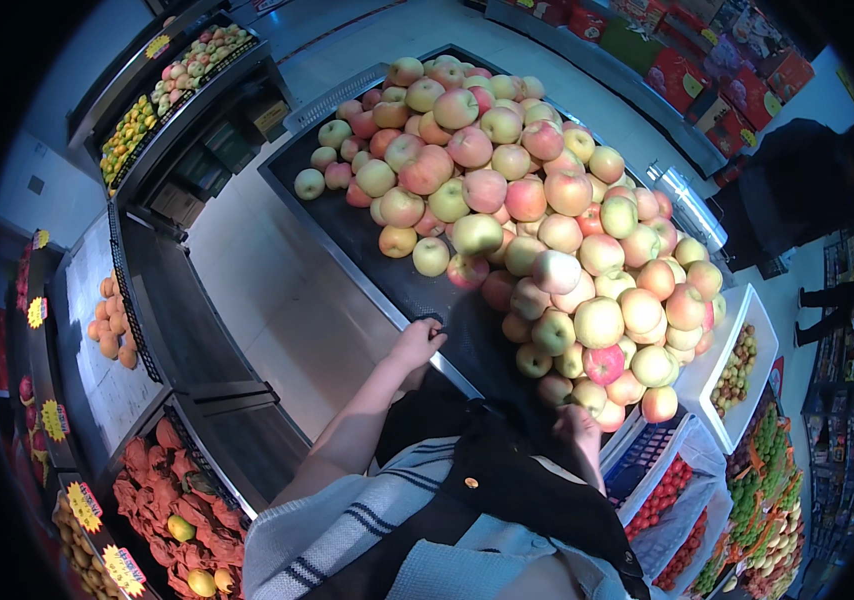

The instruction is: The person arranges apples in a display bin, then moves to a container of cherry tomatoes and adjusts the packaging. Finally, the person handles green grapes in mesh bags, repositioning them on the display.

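A large heap of red-and-yellow apples [502,187] covers most of a display stand lined with a black textured mat [344,217]. My left hand [419,343] is at the stand's metal rim [374,289], fingers curled on a bunched bit of the mat's edge. My right hand [579,429] is low at the near end of the heap, right beside the lowest apples. Its fingers look bent, but what lies between them is hidden. A bare strip of mat separates my left hand from the nearest apples.
To the right stand a white foam box [753,315] of small fruit and a lined crate of red fruit [667,487]. Shelves with oranges [113,322] and paper-wrapped fruit [172,495] line the left, across a tiled aisle [247,247]. A person [794,195] in dark clothes is beyond the stand.
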Motion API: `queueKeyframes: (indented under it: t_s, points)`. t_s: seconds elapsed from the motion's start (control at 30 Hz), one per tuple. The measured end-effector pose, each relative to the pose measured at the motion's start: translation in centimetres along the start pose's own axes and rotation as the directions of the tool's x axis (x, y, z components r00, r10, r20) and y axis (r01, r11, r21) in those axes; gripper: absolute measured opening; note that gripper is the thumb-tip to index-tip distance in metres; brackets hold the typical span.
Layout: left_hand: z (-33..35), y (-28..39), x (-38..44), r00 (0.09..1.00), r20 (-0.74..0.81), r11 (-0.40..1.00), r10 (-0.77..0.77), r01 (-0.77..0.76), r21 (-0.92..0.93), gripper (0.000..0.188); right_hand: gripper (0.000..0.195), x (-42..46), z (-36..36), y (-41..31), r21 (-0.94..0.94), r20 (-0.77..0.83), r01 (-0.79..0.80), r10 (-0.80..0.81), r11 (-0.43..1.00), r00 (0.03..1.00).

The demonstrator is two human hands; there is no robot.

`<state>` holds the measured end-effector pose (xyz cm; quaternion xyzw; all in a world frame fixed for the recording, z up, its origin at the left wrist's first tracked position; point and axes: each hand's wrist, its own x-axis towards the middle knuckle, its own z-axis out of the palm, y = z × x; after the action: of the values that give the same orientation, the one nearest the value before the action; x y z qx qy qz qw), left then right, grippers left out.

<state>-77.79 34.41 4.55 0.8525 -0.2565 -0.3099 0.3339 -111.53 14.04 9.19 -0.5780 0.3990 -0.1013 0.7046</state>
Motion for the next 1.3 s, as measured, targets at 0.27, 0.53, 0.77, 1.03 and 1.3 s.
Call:
queueKeyframes:
  t_s: [0.27,0.53,0.77,1.03,1.3]
  points:
    - [-0.7,-1.2,1.8,0.988,0.038,0.989,0.148,-0.148,0.013,0.036,0.030,2.5,6.8,2.1,-0.074,0.157,-0.278,0.287,0.958,0.945]
    - [-6.3,-4.3,3.1,0.992,-0.056,0.993,0.116,-0.118,-0.020,0.029,0.030,4.5,11.4,0.6,-0.048,0.160,-0.341,0.344,0.939,0.925]
    - [-9.2,-5.3,3.5,0.981,-0.188,0.994,0.053,-0.069,-0.080,0.024,0.033,4.3,13.0,3.6,-0.068,0.144,-0.400,0.406,0.914,0.903]
    - [-15.9,-7.7,3.8,0.936,-0.347,0.989,-0.059,0.103,0.110,0.030,0.036,4.3,12.5,7.4,0.122,0.124,-0.459,0.445,0.880,0.887]
    - [-30.6,-18.9,20.2,0.797,-0.592,0.931,0.118,0.120,0.346,0.060,0.039,4.5,13.5,6.7,0.076,-0.073,-0.427,0.433,0.901,0.899]
